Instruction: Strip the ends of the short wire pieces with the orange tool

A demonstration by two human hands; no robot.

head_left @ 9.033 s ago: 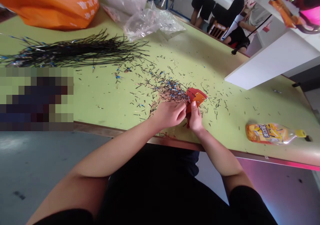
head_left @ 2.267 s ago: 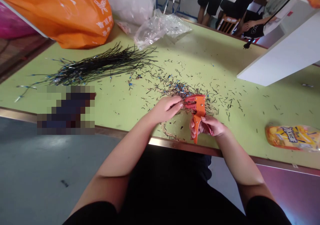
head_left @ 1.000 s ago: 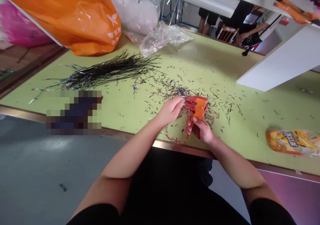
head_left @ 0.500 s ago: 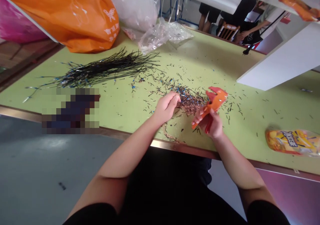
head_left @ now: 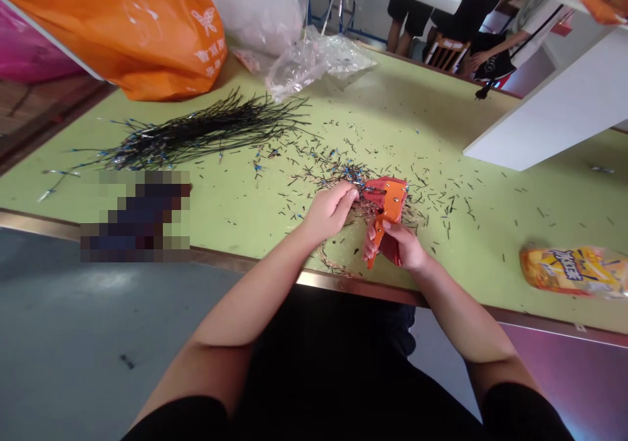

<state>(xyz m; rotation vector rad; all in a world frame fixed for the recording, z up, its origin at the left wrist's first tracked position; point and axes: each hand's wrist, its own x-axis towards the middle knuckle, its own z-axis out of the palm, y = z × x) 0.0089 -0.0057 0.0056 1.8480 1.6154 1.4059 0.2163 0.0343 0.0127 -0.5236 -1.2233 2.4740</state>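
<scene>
My right hand (head_left: 405,241) is wrapped round the handles of an orange and red wire stripper (head_left: 392,199). The stripper's jaws point left and reach the fingertips of my left hand (head_left: 331,209). Thumb and forefinger of that left hand are pinched on a thin wire (head_left: 362,186), mostly hidden, whose end lies at the jaws. Beneath both hands spreads a heap of cut wire scraps (head_left: 350,169), black and blue with coppery bits. A bundle of long black wires (head_left: 206,127) with blue and shiny ends lies farther left.
The green table (head_left: 417,110) carries an orange bag (head_left: 161,42) and clear plastic bags (head_left: 318,61) at the back left. A white panel (head_left: 534,114) stands at right, near a yellow snack packet (head_left: 572,271). A blurred-out dark item (head_left: 142,218) lies left. People are beyond the table.
My right hand has brought the wire stripper left and slightly down, turning its jaws toward my left fingertips. The left hand has stayed nearly in place.
</scene>
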